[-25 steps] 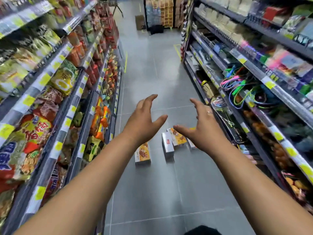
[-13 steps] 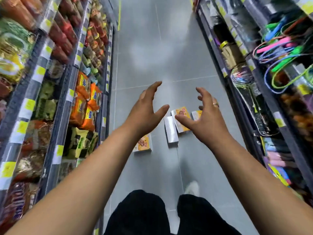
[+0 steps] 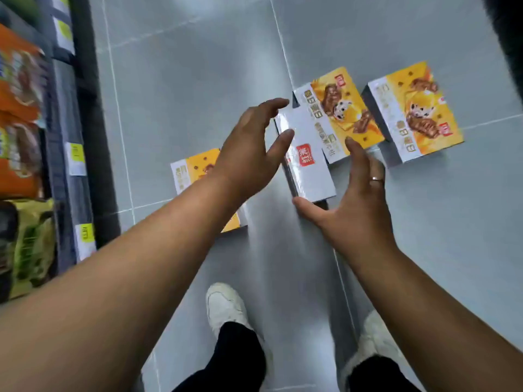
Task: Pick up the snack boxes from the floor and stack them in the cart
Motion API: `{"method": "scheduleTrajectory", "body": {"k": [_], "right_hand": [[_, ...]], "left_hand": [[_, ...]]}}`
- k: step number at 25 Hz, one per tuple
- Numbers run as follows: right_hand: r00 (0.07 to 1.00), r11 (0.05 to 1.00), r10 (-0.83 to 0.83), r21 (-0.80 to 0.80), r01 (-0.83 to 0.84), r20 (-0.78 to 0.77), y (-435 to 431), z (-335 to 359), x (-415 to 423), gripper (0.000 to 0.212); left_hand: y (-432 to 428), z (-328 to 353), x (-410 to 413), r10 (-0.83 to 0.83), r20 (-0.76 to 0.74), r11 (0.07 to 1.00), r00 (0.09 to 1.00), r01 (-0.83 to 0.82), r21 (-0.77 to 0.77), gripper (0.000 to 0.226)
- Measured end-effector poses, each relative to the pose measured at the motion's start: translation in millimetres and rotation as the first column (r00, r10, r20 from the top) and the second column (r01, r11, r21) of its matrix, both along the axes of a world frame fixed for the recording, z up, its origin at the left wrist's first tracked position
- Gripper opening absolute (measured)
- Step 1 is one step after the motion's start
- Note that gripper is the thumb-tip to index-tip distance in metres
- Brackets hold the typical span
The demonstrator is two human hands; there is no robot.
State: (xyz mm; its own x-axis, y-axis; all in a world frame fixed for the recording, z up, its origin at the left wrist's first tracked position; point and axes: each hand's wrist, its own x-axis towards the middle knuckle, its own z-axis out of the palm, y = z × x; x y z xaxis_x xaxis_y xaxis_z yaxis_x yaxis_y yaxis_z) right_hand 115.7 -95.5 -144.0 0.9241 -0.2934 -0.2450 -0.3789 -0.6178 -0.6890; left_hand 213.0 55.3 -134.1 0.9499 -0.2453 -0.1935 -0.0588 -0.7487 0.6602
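Both hands have dropped toward the floor [image 3: 184, 80] since a second ago, and the snack boxes now lie right under them. Left hand [image 3: 249, 154] and right hand [image 3: 356, 205], fingers spread and grasping nothing, flank the white-sided box [image 3: 307, 162], one on each side. The middle yellow box [image 3: 342, 108] touches its far right; the right yellow box [image 3: 416, 108] lies beside that. The left yellow box [image 3: 189, 171] sits partly hidden under the left forearm.
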Motion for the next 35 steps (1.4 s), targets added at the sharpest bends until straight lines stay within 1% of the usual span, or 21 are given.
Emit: {"method": "scheduleTrajectory", "body": {"k": [2,3,5,6,7,8,10,11,13,15,16,17,19,21,23,25,27,30,32,35], "right_hand": [[0.999,0.999,-0.03,-0.041,0.029,-0.027,6.2,-63.0,-1.6,0.11],[0.998,0.998,-0.04,-0.054,0.038,-0.04,10.0,-95.4,-3.9,0.111],[0.995,0.996,-0.052,-0.082,0.045,-0.08,13.7,-150.0,-3.8,0.113],[0.992,0.995,-0.056,-0.094,0.045,-0.112,12.6,-171.0,-3.5,0.113],[0.989,0.994,-0.059,-0.099,0.046,-0.135,12.2,-188.5,-2.9,0.112],[0.987,0.994,-0.066,-0.092,0.053,-0.144,12.1,-202.2,-2.2,0.11],[0.99,0.995,-0.082,-0.071,0.074,-0.113,11.9,-217.3,-2.0,0.104],[0.992,0.994,-0.096,-0.061,0.091,-0.083,10.6,-222.9,-1.5,0.101],[0.989,0.989,-0.146,-0.023,0.145,-0.022,5.0,-223.3,1.5,0.092],[0.979,0.977,-0.201,0.072,0.199,0.015,-5.2,-212.8,6.4,0.082],[0.976,0.967,-0.22,0.135,0.216,0.013,-13.7,-203.3,9.1,0.078],[0.975,0.956,-0.223,0.196,0.22,-0.002,-24.1,-191.7,9.5,0.075],[0.981,0.936,-0.186,0.296,0.192,-0.05,-44.0,-166.6,5.2,0.072],[0.984,0.923,-0.159,0.341,0.177,-0.08,-60.0,-133.5,-5.1,0.07],[0.977,0.906,-0.191,0.367,0.211,-0.09,-70.0,-89.7,-16.5,0.068],[0.964,0.884,-0.256,0.386,0.263,-0.07,-74.6,-42.2,-27.9,0.067],[0.937,0.841,-0.347,0.425,0.334,-0.05,-77.4,7.2,-35.1,0.066],[0.859,0.723,-0.512,0.538,0.433,-0.003,-89.7,114.3,-46.1,0.068],[0.796,0.659,-0.604,0.582,0.477,0.031,-96.1,191.3,-58.7,0.06],[0.785,0.671,-0.614,0.577,0.465,0.081,-97.9,296.3,-78.7,0.045]], "left_hand": [[4.4,-63.5,11.3,-0.077,0.049,0.996,0.996,0.074,0.058,0.046],[6.3,-96.8,16.9,-0.085,0.065,0.995,0.994,0.08,0.067,0.048],[6.4,-150.4,32.7,-0.042,0.063,0.995,0.997,0.036,0.09,0.055],[4.1,-172.6,40.4,-0.004,0.021,0.995,1.0,0.001,0.102,0.06],[3.0,-192.0,48.8,0.031,-0.052,0.994,0.998,-0.026,0.103,0.065],[1.0,-206.2,57.0,0.058,-0.145,0.997,0.988,-0.049,0.062,0.069],[-0.8,-225.3,69.6,0.086,-0.31,0.99,0.947,-0.117,-0.083,0.073],[-4.3,-232.0,73.4,0.102,-0.356,0.982,0.929,-0.151,-0.115,0.071],[-12.1,-237.0,76.4,0.143,-0.386,0.973,0.911,-0.201,-0.113,0.061],[-18.9,-232.8,76.0,0.191,-0.437,0.943,0.879,-0.288,-0.168,0.047],[-20.9,-224.2,76.6,0.207,-0.459,0.926,0.864,-0.324,-0.193,0.043],[-22.2,-214.6,77.6,0.211,-0.452,0.92,0.867,-0.332,-0.207,0.042],[-17.1,-194.7,77.6,0.196,-0.42,0.921,0.886,-0.313,-0.231,0.053],[-11.7,-163.0,71.6,0.152,-0.394,0.936,0.906,-0.26,-0.237,0.064],[-14.0,-120.3,66.6,0.097,-0.372,0.954,0.923,-0.193,-0.23,0.061],[-24.3,-65.4,59.2,0.068,-0.338,0.964,0.938,-0.149,-0.22,0.053],[-33.1,-13.5,52.6,0.053,-0.31,0.967,0.949,-0.127,-0.222,0.051],[-41.1,96.4,36.8,-0.001,-0.262,0.98,0.965,-0.052,-0.195,0.065],[-43.6,175.5,20.9,-0.062,-0.21,0.987,0.976,0.029,-0.157,0.073],[-45.1,289.4,-11.4,-0.112,-0.125,0.988,0.986,0.097,-0.12,0.07]]}}
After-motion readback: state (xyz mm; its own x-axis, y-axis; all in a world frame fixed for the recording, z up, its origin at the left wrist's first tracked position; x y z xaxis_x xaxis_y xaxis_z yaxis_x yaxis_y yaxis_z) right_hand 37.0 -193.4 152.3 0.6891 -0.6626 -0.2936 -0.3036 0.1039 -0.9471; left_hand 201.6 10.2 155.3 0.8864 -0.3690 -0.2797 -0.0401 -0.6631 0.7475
